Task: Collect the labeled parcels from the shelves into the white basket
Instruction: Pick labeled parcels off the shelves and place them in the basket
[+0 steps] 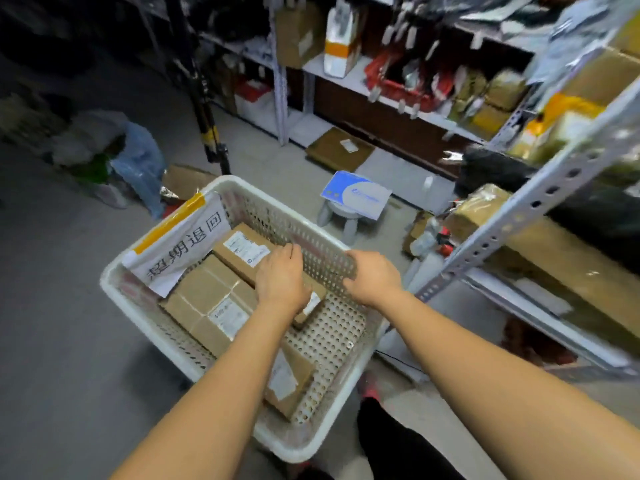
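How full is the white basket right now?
Partly full. At least three labelled brown parcels lie in the white basket, while bare perforated floor shows along its right side.

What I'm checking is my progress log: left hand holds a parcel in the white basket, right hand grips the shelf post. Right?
Not quite. The head view shows the right hand gripping the wall of the white basket, not the shelf post. The left hand does hold a parcel.

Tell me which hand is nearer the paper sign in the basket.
Left. The left hand grips a parcel mid-basket, just right of the sign; the right hand grips the basket rim farther right.
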